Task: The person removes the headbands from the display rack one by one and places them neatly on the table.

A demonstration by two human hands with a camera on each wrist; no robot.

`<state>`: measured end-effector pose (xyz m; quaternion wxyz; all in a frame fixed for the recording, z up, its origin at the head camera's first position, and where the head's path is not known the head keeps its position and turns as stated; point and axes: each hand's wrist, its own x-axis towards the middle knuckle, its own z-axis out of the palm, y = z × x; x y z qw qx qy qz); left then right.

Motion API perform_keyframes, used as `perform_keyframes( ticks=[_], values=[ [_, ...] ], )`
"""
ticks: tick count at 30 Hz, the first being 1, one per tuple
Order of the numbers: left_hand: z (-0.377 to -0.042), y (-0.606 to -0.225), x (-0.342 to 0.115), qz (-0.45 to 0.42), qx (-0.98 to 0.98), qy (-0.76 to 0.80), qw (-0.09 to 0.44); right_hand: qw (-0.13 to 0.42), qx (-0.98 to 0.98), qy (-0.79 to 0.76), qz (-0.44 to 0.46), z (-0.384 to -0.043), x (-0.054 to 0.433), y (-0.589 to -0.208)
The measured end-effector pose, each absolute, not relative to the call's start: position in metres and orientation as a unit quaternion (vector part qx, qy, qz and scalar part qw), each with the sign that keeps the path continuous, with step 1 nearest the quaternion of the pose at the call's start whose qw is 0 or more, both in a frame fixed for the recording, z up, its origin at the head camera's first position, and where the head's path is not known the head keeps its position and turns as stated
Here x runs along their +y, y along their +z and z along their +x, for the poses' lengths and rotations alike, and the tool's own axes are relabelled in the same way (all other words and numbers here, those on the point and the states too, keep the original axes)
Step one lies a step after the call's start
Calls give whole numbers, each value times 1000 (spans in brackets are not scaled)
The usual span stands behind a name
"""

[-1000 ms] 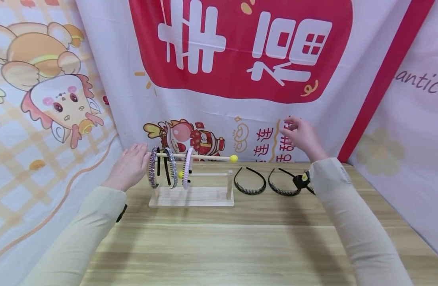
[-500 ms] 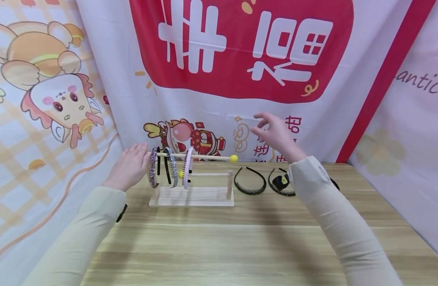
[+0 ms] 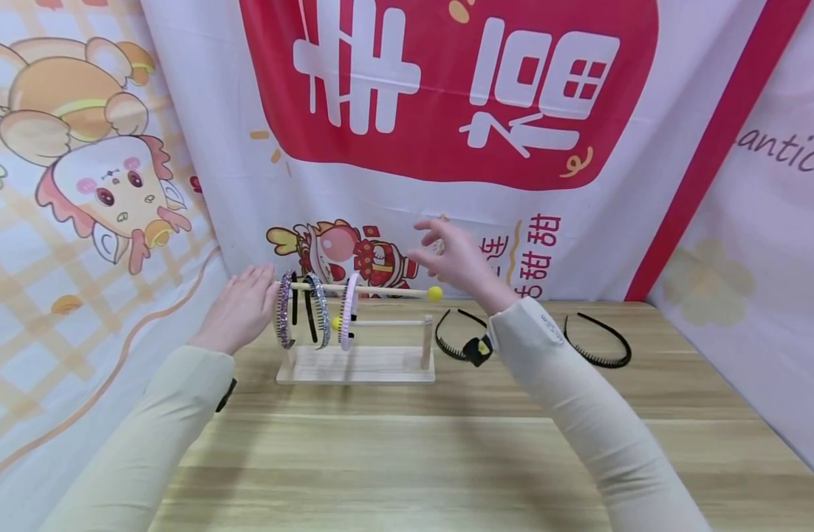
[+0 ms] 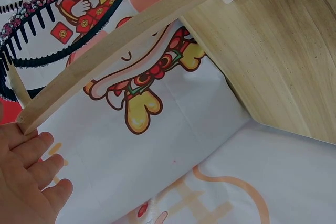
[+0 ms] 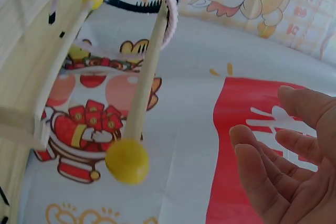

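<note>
- Wooden stand: on the counter, just right of the left hand, below and left of the right hand.
- Left hand: fingers nearly straight and side by side, touching the top end of the stand's post; no grip shows.
- Right hand: raised, fingers loosely bent with a wide gap to the thumb, holding nothing, near the yellow ball but apart from it.
- Purple headband, silver headband and pink headband: hung on the upper rod, purple nearest the left hand.
- One black headband lies below the right hand; another black headband lies farther right, past the sleeve.
- Likely trouble: the rod juts from one post, so the right hand bumping the ball could rock the stand or shake the headbands along.
- Lowering the right sleeve might drag the nearer black headband; a hard left-hand push could tip the post.
</note>
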<state>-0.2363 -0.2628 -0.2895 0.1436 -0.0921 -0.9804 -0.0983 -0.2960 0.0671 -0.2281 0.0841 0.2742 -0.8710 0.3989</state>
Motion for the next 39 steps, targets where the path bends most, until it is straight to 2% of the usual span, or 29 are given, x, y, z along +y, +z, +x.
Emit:
perform_keyframes(
  ticks=[16,25,39],
  values=[
    [-235,-289,-262,-89,-981,-100,140,68,-861,389,319,-282,11,-250],
    [-235,-289,-261,-92,-981,-98,142,-22,-853,430,296,-280,-10,-267],
    [-235,-289,-262,-91,-980,-100,145,-73,-839,466,271,-284,-26,-290]
  ],
)
